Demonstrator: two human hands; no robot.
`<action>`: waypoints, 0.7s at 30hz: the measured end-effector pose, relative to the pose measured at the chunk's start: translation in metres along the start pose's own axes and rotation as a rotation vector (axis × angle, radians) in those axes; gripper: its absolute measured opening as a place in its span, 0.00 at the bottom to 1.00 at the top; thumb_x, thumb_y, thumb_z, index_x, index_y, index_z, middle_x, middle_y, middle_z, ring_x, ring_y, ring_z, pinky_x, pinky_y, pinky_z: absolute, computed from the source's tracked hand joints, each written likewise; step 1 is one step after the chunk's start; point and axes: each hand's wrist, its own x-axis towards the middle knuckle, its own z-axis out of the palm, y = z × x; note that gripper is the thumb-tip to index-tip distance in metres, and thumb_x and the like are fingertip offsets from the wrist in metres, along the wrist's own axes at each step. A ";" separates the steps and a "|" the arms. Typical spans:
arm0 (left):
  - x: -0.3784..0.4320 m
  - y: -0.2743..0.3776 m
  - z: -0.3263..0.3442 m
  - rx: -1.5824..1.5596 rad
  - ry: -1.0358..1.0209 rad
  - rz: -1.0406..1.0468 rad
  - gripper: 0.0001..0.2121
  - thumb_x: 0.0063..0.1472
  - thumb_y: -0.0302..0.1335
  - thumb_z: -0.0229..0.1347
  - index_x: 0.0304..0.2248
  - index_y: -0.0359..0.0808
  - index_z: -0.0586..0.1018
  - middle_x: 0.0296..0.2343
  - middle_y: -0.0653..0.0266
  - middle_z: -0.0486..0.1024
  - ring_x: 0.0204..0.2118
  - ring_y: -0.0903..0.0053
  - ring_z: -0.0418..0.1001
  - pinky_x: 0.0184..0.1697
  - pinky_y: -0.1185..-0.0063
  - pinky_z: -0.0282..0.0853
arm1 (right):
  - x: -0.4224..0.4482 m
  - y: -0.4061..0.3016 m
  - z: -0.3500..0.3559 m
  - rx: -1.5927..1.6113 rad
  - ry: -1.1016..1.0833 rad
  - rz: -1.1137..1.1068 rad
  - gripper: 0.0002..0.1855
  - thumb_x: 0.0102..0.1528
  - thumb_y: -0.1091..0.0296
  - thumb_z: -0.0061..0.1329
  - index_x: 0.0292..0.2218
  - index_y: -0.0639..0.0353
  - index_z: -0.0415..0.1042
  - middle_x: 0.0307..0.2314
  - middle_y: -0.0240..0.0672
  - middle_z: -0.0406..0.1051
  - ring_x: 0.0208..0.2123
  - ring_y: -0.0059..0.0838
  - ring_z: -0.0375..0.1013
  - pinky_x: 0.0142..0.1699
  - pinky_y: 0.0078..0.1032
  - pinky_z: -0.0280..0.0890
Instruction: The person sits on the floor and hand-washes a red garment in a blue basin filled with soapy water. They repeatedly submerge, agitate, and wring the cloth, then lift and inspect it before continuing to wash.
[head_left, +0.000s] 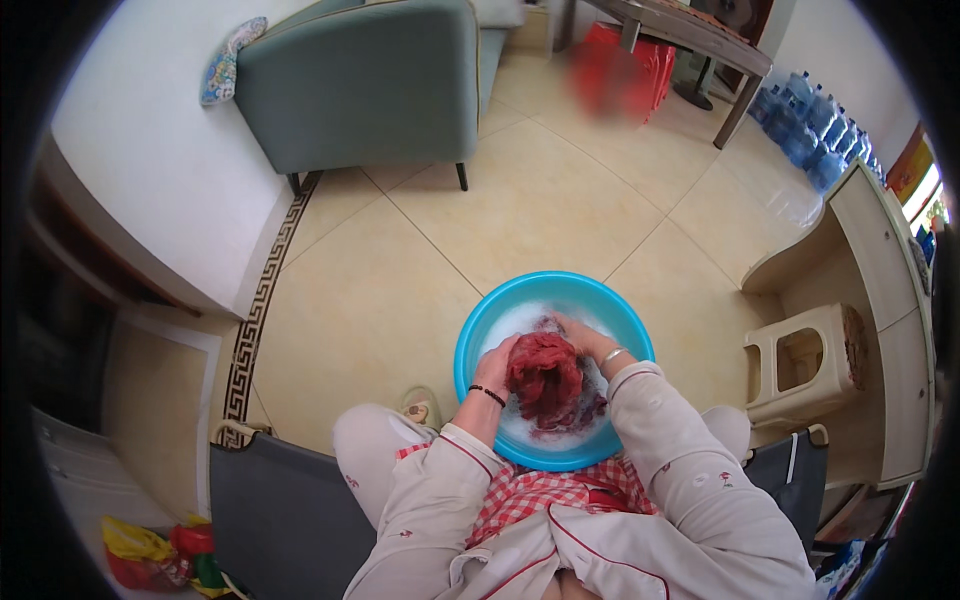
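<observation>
A round blue plastic basin (466, 330) with foamy water stands in front of me, near my knees. Bunched dark red cloth (545, 375) rises out of the suds (525, 316) in its middle. My left hand (495, 369), a dark bead bracelet at its wrist, grips the left side of the cloth. On the other side my right hand (581, 336), below a silver-coloured bangle, holds the cloth's upper right edge; some of its fingers are hidden by foam and fabric. More dark wet cloth lies in the water under the bunch.
A plastic stool (806, 367) stands under a pale desk (900, 360) at the right. Ahead are a grey-green sofa (360, 90), a table (697, 37) with red plastic bags (652, 75) beneath, and blue water bottles (814, 124). Grey fabric seating (292, 510) lies beside me.
</observation>
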 end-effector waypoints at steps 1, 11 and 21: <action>0.000 0.004 -0.014 -0.023 -0.005 0.018 0.15 0.61 0.33 0.51 0.38 0.28 0.76 0.35 0.59 0.76 0.35 0.72 0.75 0.39 0.76 0.72 | -0.010 -0.018 0.010 0.042 -0.017 -0.004 0.38 0.50 0.44 0.52 0.54 0.59 0.62 0.52 0.47 0.64 0.55 0.44 0.61 0.59 0.30 0.54; -0.004 0.032 0.007 -0.253 -0.485 0.064 0.16 0.67 0.31 0.38 0.43 0.27 0.71 0.43 0.53 0.72 0.45 0.64 0.70 0.52 0.69 0.66 | -0.077 -0.002 -0.007 -0.537 -0.255 -0.009 0.21 0.50 0.46 0.48 0.36 0.53 0.75 0.34 0.48 0.74 0.36 0.51 0.72 0.42 0.38 0.67; 0.003 0.007 0.017 -0.112 -0.254 0.094 0.18 0.68 0.37 0.41 0.45 0.31 0.72 0.43 0.58 0.73 0.44 0.70 0.72 0.50 0.72 0.67 | -0.142 -0.063 0.007 -0.684 -0.516 0.116 0.26 0.52 0.43 0.46 0.42 0.55 0.72 0.35 0.46 0.74 0.40 0.46 0.73 0.44 0.39 0.67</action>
